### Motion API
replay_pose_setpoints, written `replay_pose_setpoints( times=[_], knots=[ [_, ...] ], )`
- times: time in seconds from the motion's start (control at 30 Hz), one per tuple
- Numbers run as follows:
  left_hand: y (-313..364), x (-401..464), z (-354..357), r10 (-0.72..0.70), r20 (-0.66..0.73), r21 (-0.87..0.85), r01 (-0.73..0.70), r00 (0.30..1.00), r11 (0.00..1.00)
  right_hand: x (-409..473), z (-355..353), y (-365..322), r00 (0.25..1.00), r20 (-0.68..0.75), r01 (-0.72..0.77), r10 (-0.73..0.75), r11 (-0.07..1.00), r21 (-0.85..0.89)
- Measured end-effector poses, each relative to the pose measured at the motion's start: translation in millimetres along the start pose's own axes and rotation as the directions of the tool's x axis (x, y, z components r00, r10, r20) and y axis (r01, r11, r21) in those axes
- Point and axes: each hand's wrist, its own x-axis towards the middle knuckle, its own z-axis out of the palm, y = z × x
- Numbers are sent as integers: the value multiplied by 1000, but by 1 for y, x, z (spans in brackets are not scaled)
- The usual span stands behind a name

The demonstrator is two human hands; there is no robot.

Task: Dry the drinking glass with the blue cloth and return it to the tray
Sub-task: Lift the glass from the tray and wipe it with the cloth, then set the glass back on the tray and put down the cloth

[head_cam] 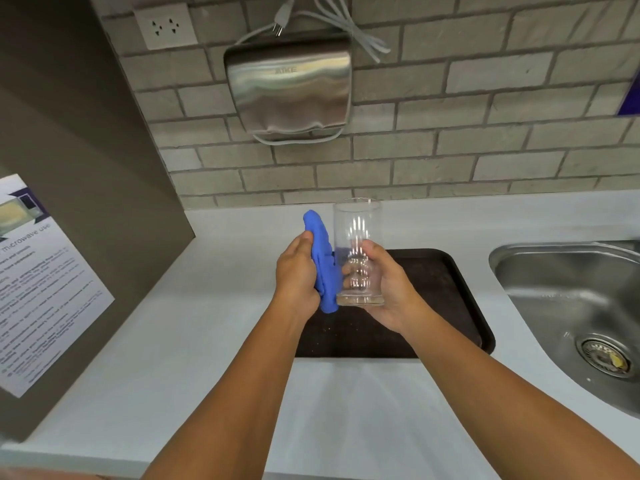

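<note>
A clear drinking glass (358, 233) is held upright above the dark tray (446, 292), with my right hand (388, 289) wrapped around its lower half. My left hand (298, 271) grips a bunched blue cloth (323, 261) and presses it against the left side of the glass. The cloth stands nearly vertical, from above my thumb down to below the base of the glass. The glass looks empty. The tray lies flat on the white counter, partly hidden behind both hands.
A steel sink (571, 313) with a drain sits at the right. A grey cabinet side with a paper notice (38, 282) stands at the left. A steel hand dryer (289, 88) and a wall socket (166, 26) hang on the brick wall behind the white counter (214, 358).
</note>
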Motion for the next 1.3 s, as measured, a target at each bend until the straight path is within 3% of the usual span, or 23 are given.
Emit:
replay_pose_setpoints(
  times=[0.1, 0.3, 0.5, 0.87, 1.3],
  knots=[
    [3, 4, -9, -109, 30, -158, 112, 994, 981, 6, -13, 5, 995, -51, 85, -84, 996, 18],
    [-6, 11, -30, -208, 48, -267, 214, 977, 940, 23, -43, 16, 970, -209, 106, -126, 989, -106],
    [-17, 26, -48, -218, 28, -271, 217, 976, 938, 38, -73, 28, 921, -351, 17, -167, 919, -393],
    [-22, 33, -57, -211, -24, -232, 200, 977, 952, 58, -94, 42, 898, -391, -77, -200, 804, -589],
    [-19, 25, -71, -256, 206, -405, 320, 945, 856, 71, -104, 54, 890, -394, -104, -231, 738, -667]
  ],
)
